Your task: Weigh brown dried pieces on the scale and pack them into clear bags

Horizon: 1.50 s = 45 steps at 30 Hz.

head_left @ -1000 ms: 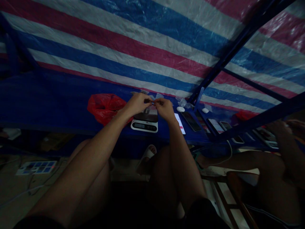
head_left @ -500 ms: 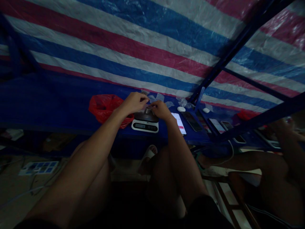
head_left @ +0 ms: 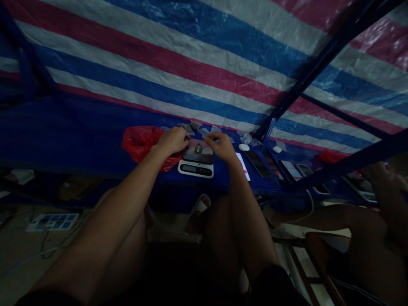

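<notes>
Hands have parted since the last view: a small metal piece (head_left: pixel 199 148) now stands upright on the scale (head_left: pixel 195 168), between them and touching neither. Left hand (head_left: pixel 173 141) sits at the pan's ten o'clock, fingers curled downward; whether it grasps anything, I cannot tell. Right hand (head_left: pixel 220 145) hovers at two o'clock, released, with nothing visible in its loosely spread fingers. The scale's readout is too dim to read. Small clear bags (head_left: pixel 214 128) lie at twelve o'clock, the red bag (head_left: pixel 140 144) at nine, and a white slip (head_left: pixel 242 166), partly hidden by the right forearm, and a phone (head_left: pixel 257 163) at three. Far right, a co-worker's hand (head_left: pixel 376 170) shows behind a blue frame bar (head_left: pixel 338 163).
</notes>
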Motion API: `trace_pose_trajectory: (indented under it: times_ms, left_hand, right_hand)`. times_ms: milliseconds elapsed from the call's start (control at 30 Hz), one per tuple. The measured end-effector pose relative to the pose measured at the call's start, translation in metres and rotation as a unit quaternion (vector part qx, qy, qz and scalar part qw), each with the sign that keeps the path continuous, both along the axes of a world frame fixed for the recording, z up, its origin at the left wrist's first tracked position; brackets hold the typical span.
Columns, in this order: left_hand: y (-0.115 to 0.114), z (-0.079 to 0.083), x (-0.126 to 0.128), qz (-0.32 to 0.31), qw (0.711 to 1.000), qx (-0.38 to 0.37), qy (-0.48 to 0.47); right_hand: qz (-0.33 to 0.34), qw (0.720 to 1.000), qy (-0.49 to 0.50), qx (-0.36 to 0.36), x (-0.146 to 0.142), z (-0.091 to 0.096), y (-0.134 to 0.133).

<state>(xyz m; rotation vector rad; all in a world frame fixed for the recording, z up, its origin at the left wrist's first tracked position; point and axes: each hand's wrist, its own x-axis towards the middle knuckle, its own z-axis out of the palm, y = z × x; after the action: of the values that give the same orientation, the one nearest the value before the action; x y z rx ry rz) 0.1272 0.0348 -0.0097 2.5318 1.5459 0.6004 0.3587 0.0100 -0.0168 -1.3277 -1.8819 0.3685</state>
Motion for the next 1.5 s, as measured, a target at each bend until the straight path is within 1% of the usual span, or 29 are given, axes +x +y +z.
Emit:
trace_pose_trajectory:
  times_ms: [100, 200, 233, 300, 367, 433, 533, 600, 667, 733, 767, 800, 867, 900, 967, 1000, 1033, 1067, 1100, 1133, 1200, 1267, 1333, 1400, 1500]
  left_hand:
    - [0.001, -0.003, 0.002, 0.008, 1.000, -0.006, 0.015]
    - [0.002, -0.001, 0.003, 0.010, 1.000, -0.015, 0.006]
    - [0.002, 0.001, 0.004, 0.000, 1.000, -0.013, -0.011]
    - [0.001, 0.005, 0.008, -0.038, 0.997, -0.002, -0.069]
    - [0.000, 0.009, 0.014, -0.083, 0.987, 0.018, -0.137]
    - [-0.001, 0.008, 0.020, -0.112, 0.978, 0.032, -0.171]
    - [-0.004, 0.003, 0.026, -0.125, 0.983, 0.033, -0.133]
    - [-0.006, 0.003, 0.026, -0.121, 0.986, 0.037, -0.107]
    - [-0.009, 0.010, 0.021, -0.102, 0.987, 0.050, -0.113]
    - [-0.014, 0.024, 0.008, -0.067, 0.989, 0.053, -0.122]
    - [-0.016, 0.033, -0.002, -0.049, 0.992, 0.045, -0.112]
    - [-0.018, 0.040, -0.012, -0.022, 0.995, 0.032, -0.090]
    - [-0.020, 0.051, -0.037, 0.049, 0.998, 0.020, -0.025]
    - [-0.019, 0.052, -0.050, 0.091, 0.996, 0.014, 0.010]
    - [-0.014, 0.048, -0.074, 0.198, 0.977, -0.052, 0.052]
    - [-0.010, 0.043, -0.083, 0.231, 0.967, -0.088, 0.058]
    - [-0.006, 0.038, -0.092, 0.245, 0.960, -0.120, 0.056]
    - [-0.002, 0.033, -0.097, 0.238, 0.958, -0.149, 0.052]
    - [0.000, 0.030, -0.101, 0.232, 0.958, -0.162, 0.045]
    - [0.001, 0.029, -0.102, 0.230, 0.960, -0.155, 0.031]
    - [-0.002, 0.033, -0.100, 0.227, 0.969, -0.093, -0.019]
    - [-0.009, 0.044, -0.093, 0.222, 0.972, -0.002, -0.078]
    - [-0.017, 0.055, -0.087, 0.217, 0.968, 0.055, -0.115]
    - [-0.024, 0.060, -0.084, 0.218, 0.965, 0.073, -0.124]
    - [-0.029, 0.061, -0.082, 0.219, 0.970, 0.049, -0.096]
  right_hand:
    - [0.020, 1.000, -0.003, -0.014, -0.004, 0.000, -0.002]
    - [0.003, 1.000, 0.006, -0.017, -0.006, 0.001, -0.003]
    - [-0.006, 1.000, 0.011, -0.013, -0.005, 0.001, -0.003]
    - [-0.023, 0.999, 0.023, -0.003, -0.004, 0.002, -0.002]
    - [-0.039, 0.999, 0.036, 0.004, -0.003, 0.003, -0.003]
    - [-0.048, 0.998, 0.045, 0.005, -0.002, 0.003, -0.002]
    - [-0.050, 0.998, 0.049, 0.006, -0.002, 0.002, -0.002]
    - [-0.050, 0.997, 0.050, 0.012, -0.002, 0.003, -0.002]
    - [-0.047, 0.997, 0.052, 0.026, -0.004, 0.005, -0.003]
    - [-0.040, 0.997, 0.056, 0.039, -0.009, 0.008, -0.006]
    - [-0.029, 0.997, 0.057, 0.041, -0.013, 0.010, -0.009]
    - [-0.012, 0.998, 0.056, 0.041, -0.020, 0.011, -0.012]
    - [0.050, 0.998, 0.036, 0.034, -0.037, 0.014, -0.021]
    - [0.086, 0.996, 0.018, 0.034, -0.048, 0.015, -0.025]
    - [0.157, 0.986, -0.048, 0.026, -0.069, 0.016, -0.035]
    - [0.184, 0.979, -0.083, 0.017, -0.079, 0.016, -0.039]
    - [0.210, 0.971, -0.118, 0.004, -0.088, 0.016, -0.043]
    - [0.231, 0.962, -0.147, -0.008, -0.096, 0.016, -0.046]
    - [0.251, 0.952, -0.172, -0.019, -0.102, 0.017, -0.048]
    - [0.266, 0.944, -0.194, -0.029, -0.106, 0.017, -0.050]
    - [0.278, 0.932, -0.228, -0.043, -0.111, 0.020, -0.054]
    - [0.263, 0.929, -0.255, -0.054, -0.112, 0.024, -0.057]
    - [0.236, 0.928, -0.279, -0.067, -0.112, 0.027, -0.060]
    - [0.206, 0.930, -0.294, -0.076, -0.113, 0.030, -0.062]
    - [0.162, 0.946, -0.276, -0.047, -0.119, 0.031, -0.059]
